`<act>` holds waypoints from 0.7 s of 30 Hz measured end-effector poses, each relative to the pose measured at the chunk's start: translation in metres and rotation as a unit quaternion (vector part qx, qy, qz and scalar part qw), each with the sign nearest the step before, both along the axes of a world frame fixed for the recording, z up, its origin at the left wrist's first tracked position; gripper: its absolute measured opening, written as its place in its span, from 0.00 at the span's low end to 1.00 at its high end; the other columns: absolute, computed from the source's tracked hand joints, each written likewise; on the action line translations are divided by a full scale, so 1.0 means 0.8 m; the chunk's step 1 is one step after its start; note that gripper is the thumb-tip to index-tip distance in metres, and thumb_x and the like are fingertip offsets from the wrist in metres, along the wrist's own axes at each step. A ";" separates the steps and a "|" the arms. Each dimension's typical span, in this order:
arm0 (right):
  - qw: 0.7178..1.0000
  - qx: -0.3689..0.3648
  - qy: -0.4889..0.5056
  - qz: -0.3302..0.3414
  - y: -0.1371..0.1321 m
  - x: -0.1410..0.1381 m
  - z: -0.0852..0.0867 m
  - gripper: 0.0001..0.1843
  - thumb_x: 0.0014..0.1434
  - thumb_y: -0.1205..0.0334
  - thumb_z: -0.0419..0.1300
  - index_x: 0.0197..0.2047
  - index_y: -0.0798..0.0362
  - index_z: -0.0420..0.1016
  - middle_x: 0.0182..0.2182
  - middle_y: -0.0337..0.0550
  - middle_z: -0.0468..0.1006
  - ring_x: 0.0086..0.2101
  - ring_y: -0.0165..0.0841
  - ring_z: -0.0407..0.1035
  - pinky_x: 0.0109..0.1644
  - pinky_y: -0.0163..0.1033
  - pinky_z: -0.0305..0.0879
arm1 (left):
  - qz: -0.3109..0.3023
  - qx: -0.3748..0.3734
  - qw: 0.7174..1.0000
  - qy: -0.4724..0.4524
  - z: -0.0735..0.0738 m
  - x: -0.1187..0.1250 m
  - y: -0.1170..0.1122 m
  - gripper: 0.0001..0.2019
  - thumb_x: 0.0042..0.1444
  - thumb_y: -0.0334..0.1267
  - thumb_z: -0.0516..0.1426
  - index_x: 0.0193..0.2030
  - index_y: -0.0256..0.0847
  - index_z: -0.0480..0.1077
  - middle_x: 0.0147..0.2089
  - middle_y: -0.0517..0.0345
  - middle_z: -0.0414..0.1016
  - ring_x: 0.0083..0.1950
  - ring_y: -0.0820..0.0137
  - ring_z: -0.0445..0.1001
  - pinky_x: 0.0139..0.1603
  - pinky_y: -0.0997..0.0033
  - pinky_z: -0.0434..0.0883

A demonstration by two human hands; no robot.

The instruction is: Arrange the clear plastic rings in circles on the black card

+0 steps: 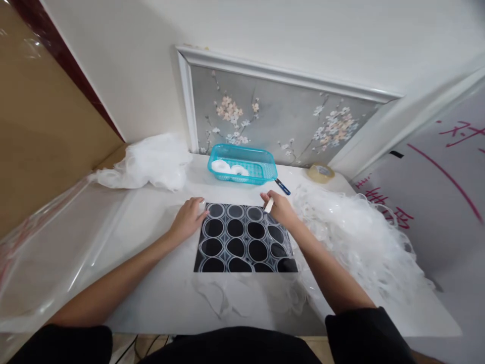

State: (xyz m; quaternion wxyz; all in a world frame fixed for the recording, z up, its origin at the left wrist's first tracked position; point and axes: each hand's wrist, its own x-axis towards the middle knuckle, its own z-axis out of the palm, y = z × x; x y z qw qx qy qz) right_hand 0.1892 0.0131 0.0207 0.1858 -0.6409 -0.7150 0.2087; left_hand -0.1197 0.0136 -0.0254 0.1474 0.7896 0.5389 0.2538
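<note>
A dark square sheet with rows of round cut-outs ringed in clear plastic lies flat on the white table. My left hand rests on its upper left corner, fingers curled down onto the edge. My right hand is at its upper right corner, fingers closed round a small pale stick-like tool that points at the sheet's top edge.
A turquoise basket with two white rings stands behind the sheet, with a blue-handled tool beside it and a tape roll to the right. Heaps of clear plastic scraps lie right; a white bundle lies left. A framed floral panel leans on the wall.
</note>
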 end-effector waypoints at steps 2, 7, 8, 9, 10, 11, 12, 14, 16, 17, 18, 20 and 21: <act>0.979 -0.055 0.189 0.046 0.002 -0.043 -0.015 0.32 0.67 0.41 0.33 0.45 0.53 0.69 0.24 0.42 0.76 0.25 0.33 0.69 0.33 0.37 0.64 | -0.040 0.020 0.999 0.022 -0.007 0.001 -0.017 0.18 0.60 0.44 0.53 0.54 0.38 0.65 0.57 0.44 0.69 0.60 0.55 0.65 0.59 0.54 0.61; 0.917 -0.067 0.389 0.048 0.010 -0.128 -0.065 0.31 0.59 0.34 0.47 0.34 0.54 0.74 0.23 0.42 0.75 0.23 0.32 0.69 0.29 0.36 0.66 | -0.109 0.047 0.990 0.078 -0.021 0.003 -0.049 0.16 0.63 0.46 0.53 0.51 0.39 0.72 0.57 0.48 0.72 0.59 0.55 0.68 0.59 0.52 0.64; 0.913 -0.064 0.398 0.056 0.012 -0.135 -0.071 0.29 0.56 0.35 0.52 0.35 0.55 0.75 0.23 0.43 0.76 0.24 0.32 0.70 0.29 0.37 0.67 | -0.112 0.063 0.987 0.097 -0.023 0.003 -0.051 0.17 0.63 0.46 0.52 0.51 0.38 0.72 0.57 0.48 0.72 0.59 0.54 0.68 0.58 0.52 0.64; 0.912 -0.065 0.401 0.064 0.013 -0.140 -0.076 0.27 0.54 0.37 0.57 0.36 0.55 0.76 0.24 0.43 0.77 0.24 0.33 0.71 0.29 0.37 0.67 | -0.113 0.083 0.983 0.119 -0.024 0.002 -0.053 0.18 0.63 0.46 0.52 0.52 0.37 0.72 0.57 0.47 0.73 0.58 0.54 0.69 0.58 0.52 0.65; 0.911 -0.067 0.400 0.070 0.013 -0.142 -0.079 0.26 0.52 0.39 0.60 0.38 0.55 0.77 0.24 0.43 0.78 0.25 0.34 0.72 0.30 0.38 0.68 | -0.113 0.107 0.978 0.142 -0.024 0.002 -0.054 0.18 0.63 0.45 0.52 0.52 0.36 0.73 0.56 0.47 0.73 0.57 0.54 0.69 0.57 0.53 0.66; 0.911 -0.069 0.399 0.075 0.012 -0.142 -0.082 0.24 0.51 0.41 0.62 0.39 0.55 0.78 0.24 0.43 0.78 0.25 0.34 0.72 0.30 0.38 0.69 | -0.112 0.130 0.972 0.162 -0.024 0.002 -0.055 0.18 0.64 0.45 0.52 0.52 0.35 0.73 0.55 0.48 0.74 0.56 0.54 0.70 0.56 0.53 0.67; 0.912 -0.069 0.397 0.079 0.012 -0.141 -0.083 0.23 0.52 0.43 0.63 0.39 0.54 0.78 0.24 0.42 0.78 0.25 0.34 0.72 0.30 0.38 0.69 | -0.110 0.148 0.967 0.176 -0.024 0.002 -0.056 0.18 0.64 0.45 0.52 0.52 0.35 0.73 0.55 0.48 0.75 0.55 0.54 0.71 0.56 0.54 0.67; 0.913 -0.069 0.392 0.085 0.010 -0.137 -0.084 0.20 0.56 0.46 0.60 0.41 0.53 0.78 0.23 0.41 0.77 0.22 0.32 0.70 0.28 0.38 0.68 | -0.107 0.168 0.963 0.182 -0.024 0.002 -0.056 0.17 0.63 0.43 0.52 0.51 0.35 0.73 0.54 0.48 0.75 0.54 0.55 0.72 0.55 0.55 0.68; 0.923 -0.059 0.371 0.079 0.010 -0.133 -0.084 0.19 0.61 0.48 0.54 0.44 0.52 0.77 0.22 0.40 0.76 0.20 0.32 0.68 0.25 0.37 0.67 | -0.106 0.176 0.963 0.177 -0.023 0.004 -0.057 0.17 0.63 0.42 0.53 0.51 0.34 0.74 0.53 0.48 0.76 0.53 0.55 0.72 0.54 0.55 0.69; 0.932 -0.036 0.352 0.075 0.010 -0.131 -0.083 0.19 0.63 0.50 0.51 0.46 0.52 0.75 0.24 0.41 0.76 0.22 0.33 0.69 0.26 0.38 0.68 | -0.105 0.178 0.963 0.173 -0.023 0.004 -0.057 0.16 0.63 0.42 0.54 0.51 0.33 0.74 0.53 0.47 0.76 0.53 0.55 0.72 0.54 0.56 0.69; 0.942 0.002 0.327 0.075 0.011 -0.128 -0.082 0.18 0.64 0.53 0.50 0.50 0.52 0.73 0.29 0.44 0.78 0.26 0.34 0.72 0.29 0.39 0.70 | -0.105 0.180 0.963 0.170 -0.023 0.005 -0.056 0.16 0.62 0.41 0.54 0.50 0.33 0.74 0.53 0.47 0.76 0.53 0.55 0.72 0.54 0.56 0.69; 0.951 0.100 0.277 0.093 0.012 -0.123 -0.075 0.21 0.63 0.61 0.50 0.59 0.52 0.65 0.43 0.51 0.76 0.39 0.38 0.73 0.39 0.43 0.73 | -0.102 0.183 0.964 0.162 -0.023 0.005 -0.055 0.16 0.62 0.41 0.54 0.50 0.33 0.74 0.52 0.47 0.76 0.53 0.56 0.72 0.53 0.57 0.70; 0.950 0.143 0.256 0.110 0.012 -0.120 -0.069 0.25 0.62 0.64 0.51 0.62 0.52 0.59 0.49 0.54 0.72 0.43 0.39 0.71 0.43 0.44 0.72 | -0.102 0.183 0.965 0.157 -0.024 0.004 -0.054 0.15 0.62 0.41 0.54 0.49 0.33 0.74 0.51 0.47 0.76 0.52 0.56 0.72 0.53 0.57 0.70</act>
